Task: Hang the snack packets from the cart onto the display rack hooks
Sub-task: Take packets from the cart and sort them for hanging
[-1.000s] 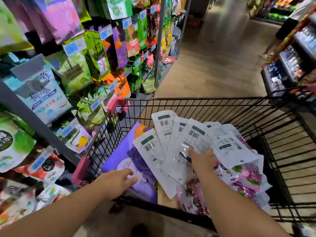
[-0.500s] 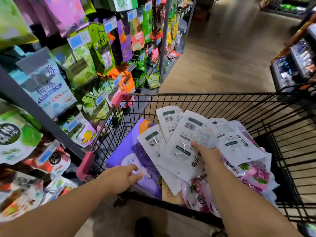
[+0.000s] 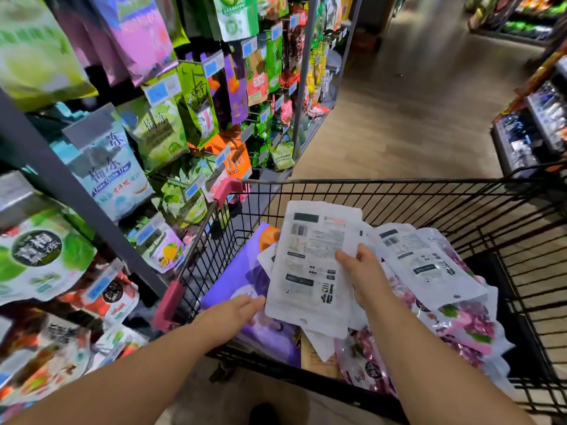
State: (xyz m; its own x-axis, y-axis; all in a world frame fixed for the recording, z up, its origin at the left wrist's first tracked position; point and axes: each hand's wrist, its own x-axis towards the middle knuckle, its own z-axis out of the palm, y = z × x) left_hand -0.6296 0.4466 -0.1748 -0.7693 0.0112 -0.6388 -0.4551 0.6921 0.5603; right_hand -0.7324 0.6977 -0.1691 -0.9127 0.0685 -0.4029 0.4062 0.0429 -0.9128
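Right hand [image 3: 365, 271]: pinching the white packet [image 3: 310, 265] at its right edge, thumb on top, holding it label-side up over the cart [image 3: 399, 183]
Left hand [image 3: 233, 314]: fingers straight, reaching to the packet's lower corner, probably steadying the floppy sheet
White packet: flat glossy film, bending slightly
Cart: black wire, holding more pouches [image 3: 429, 265] and a purple bag [image 3: 236, 289]
Display rack [image 3: 76, 194]: standing left, hooks crowded
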